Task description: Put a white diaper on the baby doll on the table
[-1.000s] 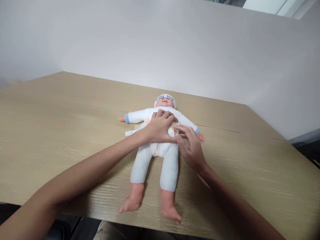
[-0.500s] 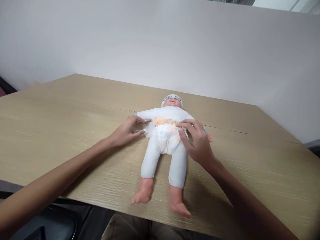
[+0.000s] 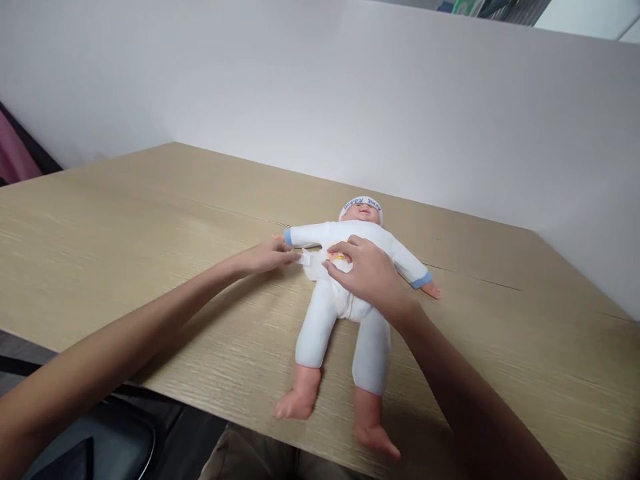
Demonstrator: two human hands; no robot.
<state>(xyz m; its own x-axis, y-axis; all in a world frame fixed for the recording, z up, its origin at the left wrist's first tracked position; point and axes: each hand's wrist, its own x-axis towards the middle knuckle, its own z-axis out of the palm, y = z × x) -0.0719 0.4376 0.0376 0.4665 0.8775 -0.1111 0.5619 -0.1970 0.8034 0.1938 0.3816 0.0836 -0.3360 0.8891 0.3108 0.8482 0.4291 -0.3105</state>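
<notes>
A baby doll [image 3: 310, 333] in a white suit lies on its back on the table, its feet towards me. A white diaper [image 3: 346, 303] with an orange print on its front is around its hips. At the doll's side on my left, my left hand [image 3: 267, 258] pinches the diaper's side tab, which is pulled outwards. My right hand [image 3: 367, 270] rests over the diaper's front at the waist, thumb and forefinger apart with the orange print between them. It hides much of the diaper's front.
The wooden table [image 3: 150, 267] meets a pale wall [image 3: 300, 87] at the back. A chair [image 3: 110, 433] stands below the front edge at the left. Pink cloth [image 3: 17, 150] shows at the far left.
My left hand has closed from spread fingers onto the diaper's side tab. My right hand has moved from the diaper's right side onto its front middle. The view has shifted slightly.
</notes>
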